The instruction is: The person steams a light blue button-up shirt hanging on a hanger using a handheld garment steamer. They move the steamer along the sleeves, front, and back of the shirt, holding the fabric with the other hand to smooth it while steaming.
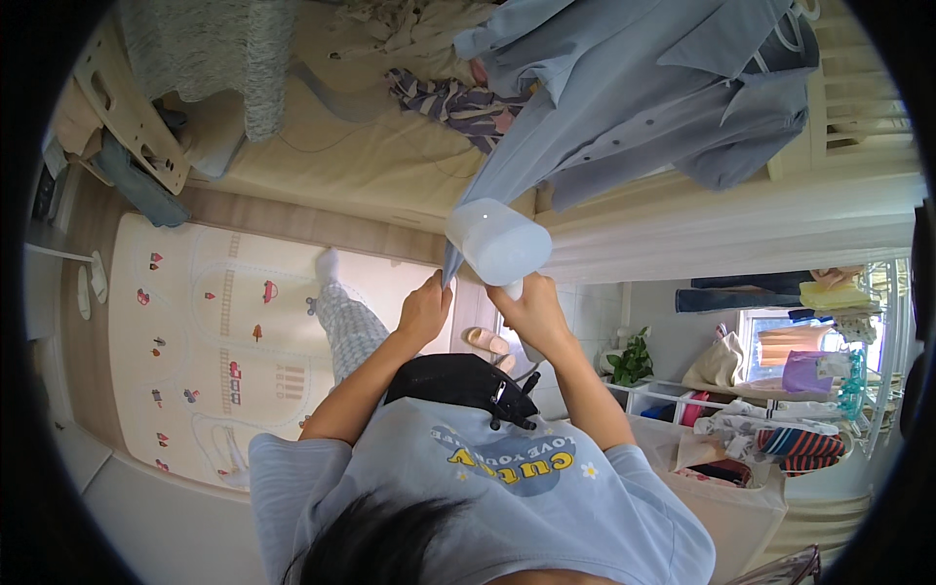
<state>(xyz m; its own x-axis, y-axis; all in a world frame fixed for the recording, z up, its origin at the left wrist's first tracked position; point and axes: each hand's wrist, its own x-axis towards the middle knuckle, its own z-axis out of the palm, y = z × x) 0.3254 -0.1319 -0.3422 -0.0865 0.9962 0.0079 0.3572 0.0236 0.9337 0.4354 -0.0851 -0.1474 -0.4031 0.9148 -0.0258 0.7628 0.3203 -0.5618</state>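
A blue button-up shirt [585, 110] hangs on a white hanger [790, 29] at the upper right. One sleeve stretches down towards me, and my left hand [424, 311] pinches its end between thumb and fingers. My right hand [537, 314] grips the handle of what looks like a white handheld garment steamer [497, 241] with a translucent body. The steamer is beside the taut sleeve and overlaps it in view; I cannot tell whether they touch. Part of the handle is hidden behind my fingers.
Ahead is a bed [351, 161] with a striped cloth [461, 106] on it. A printed play mat [197, 322] covers the floor at left. Slippers [486, 340] lie beyond my hands. At right are a potted plant [632, 358] and a fabric bin [716, 504] with clothes.
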